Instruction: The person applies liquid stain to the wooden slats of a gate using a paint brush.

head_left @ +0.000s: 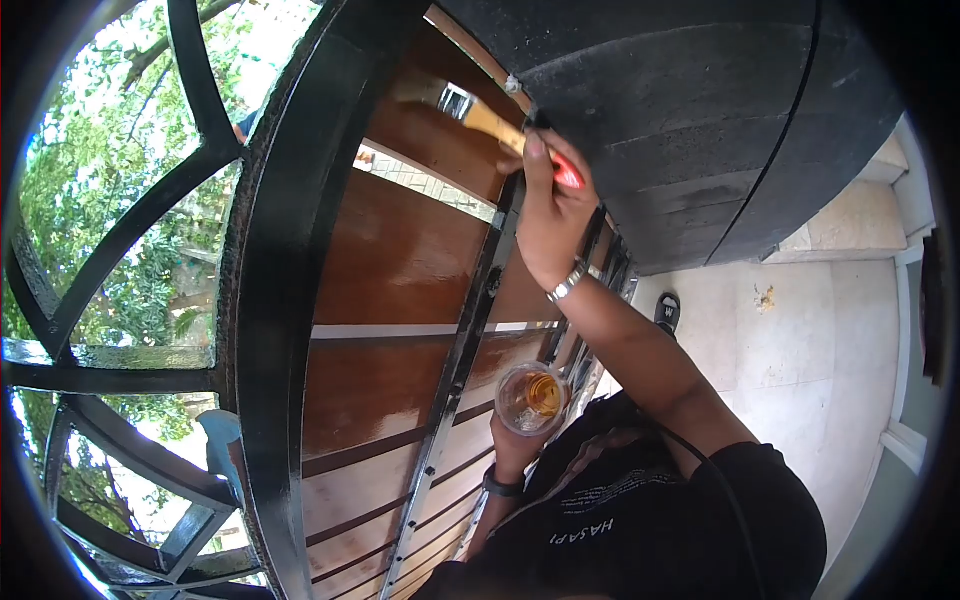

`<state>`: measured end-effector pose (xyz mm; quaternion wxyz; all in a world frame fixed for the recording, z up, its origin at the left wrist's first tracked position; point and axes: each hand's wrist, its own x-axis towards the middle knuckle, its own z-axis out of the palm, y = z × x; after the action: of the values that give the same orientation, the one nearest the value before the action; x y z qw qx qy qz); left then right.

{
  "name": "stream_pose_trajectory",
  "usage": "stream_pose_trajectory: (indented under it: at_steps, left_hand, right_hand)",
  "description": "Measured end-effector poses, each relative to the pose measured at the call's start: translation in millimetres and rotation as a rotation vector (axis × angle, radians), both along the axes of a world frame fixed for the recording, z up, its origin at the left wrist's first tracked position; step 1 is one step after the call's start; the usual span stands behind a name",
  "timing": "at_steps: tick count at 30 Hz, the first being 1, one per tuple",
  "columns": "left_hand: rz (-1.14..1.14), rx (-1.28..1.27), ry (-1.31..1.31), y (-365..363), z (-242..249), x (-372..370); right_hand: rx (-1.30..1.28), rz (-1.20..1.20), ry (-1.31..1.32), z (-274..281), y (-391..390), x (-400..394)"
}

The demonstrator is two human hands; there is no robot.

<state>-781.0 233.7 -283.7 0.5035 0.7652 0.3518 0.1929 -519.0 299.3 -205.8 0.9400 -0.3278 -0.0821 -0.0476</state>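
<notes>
My right hand (555,205), with a silver watch on its wrist, is closed around the handle of a paintbrush (490,122). The brush has a pale wooden handle, a red end and a metal ferrule. Its bristles overlap the upper brown wooden board (430,135) in this view. Lower down, my left hand (515,448), below a dark wristband, holds a clear plastic cup (518,412) with amber liquid inside. The cup is close in front of the boards. A glossy brown board (395,250) lies between the two hands' levels, its surface reflecting light.
A black metal frame (270,300) with curved bars borders the boards on the left, with trees beyond. Paler boards (360,490) continue below. A dark panel (690,130) rises at upper right. The tiled floor (800,340) has a small brownish patch; a shoe (667,312) shows there.
</notes>
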Motion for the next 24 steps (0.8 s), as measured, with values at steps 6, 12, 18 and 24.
stream_pose_trajectory:
  at_steps: [6,12,18,24]
  left_hand:
    - [-0.035,0.025,0.053,1,-5,-3]
    - [-0.009,0.062,-0.002,0,-6,-3]
    - [-0.011,-0.013,-0.015,0,-14,-5]
    - [-0.027,-0.014,0.036,-3,-5,3]
  right_hand:
    - [0.081,-0.164,-0.006,25,23,19]
    - [0.117,-0.044,0.130,14,30,14]
    - [0.008,-0.058,0.252,-32,19,8]
    - [-0.010,-0.053,0.177,-8,8,3]
